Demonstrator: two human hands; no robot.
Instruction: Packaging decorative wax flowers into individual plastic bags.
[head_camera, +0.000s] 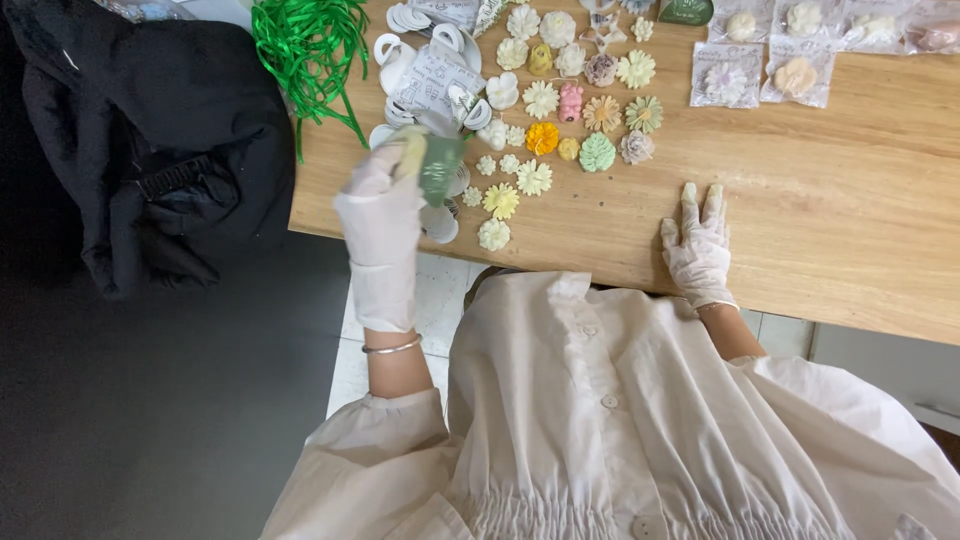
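- Black fabric, a dark garment or bag (150, 130), lies heaped at the far left, off the table's edge.
- Green ribbon strands (310, 45) spill over the top-left corner of the wooden table (860, 200).
- Left hand (385, 225), in a white glove, is raised above the table's near edge; its fingers are curled shut around a small green-and-cream piece (430, 160), blurred, so its exact kind cannot be told.
- White shell-like moulds (425, 60) lie just beyond that hand.
- Small flower-shaped pieces (560, 110) in cream, yellow, orange, pink and pale green are spread across the table's middle.
- Right hand (698, 245), also gloved, rests flat on the wood with fingers stretched out and holds nothing, well apart from the flowers.
- Clear packets (765, 70), each with one flower piece, lie along the far right edge.
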